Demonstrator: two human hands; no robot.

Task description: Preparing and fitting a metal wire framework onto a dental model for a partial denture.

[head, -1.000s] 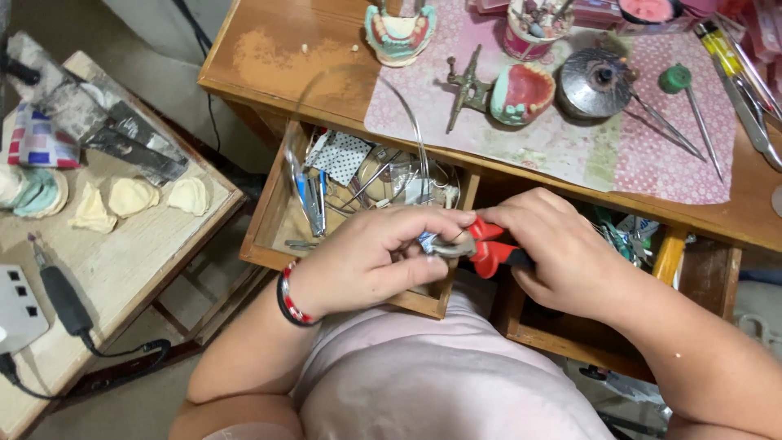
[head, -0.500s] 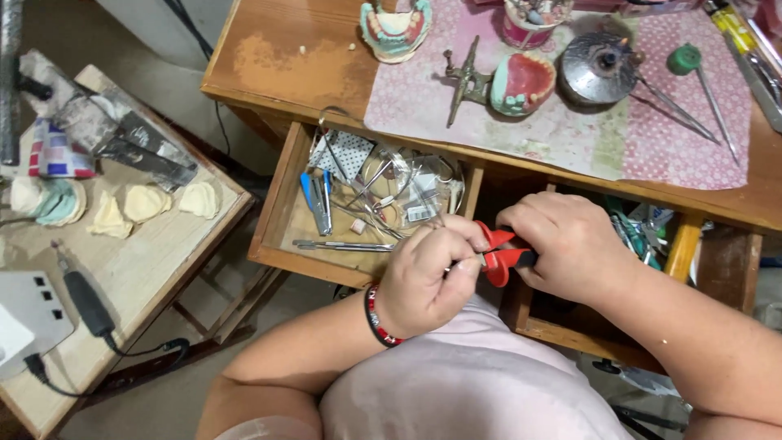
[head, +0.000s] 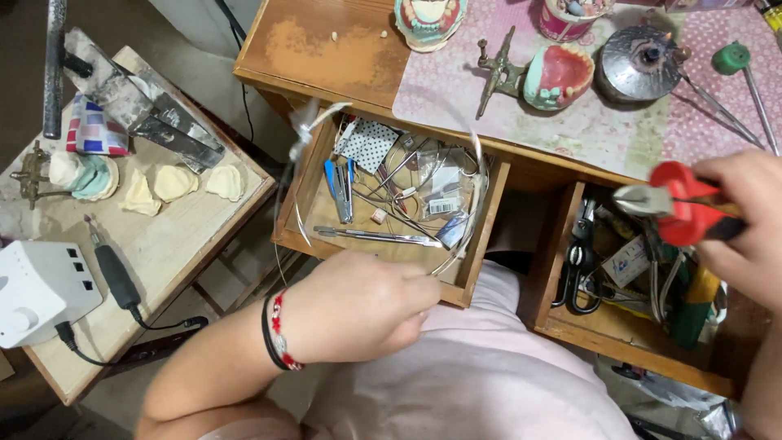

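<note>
**Wire in the left hand, pliers lifted off to the right**

Head view: the left hand (head: 358,308) is closed in a loose fist over one end of a thin wire (head: 471,213), just in front of the open left drawer (head: 481,244). From the fist the wire runs up and away in one long loop, arching over the drawer toward the desk edge and coming down on the far side. The right hand (head: 753,224) is clamped on the red handles of one pair of pliers (head: 672,204), whose nose points left toward the wire. The two hands are well apart; the left is on the wire, the right well clear of it. Two drawers stand open.
</note>
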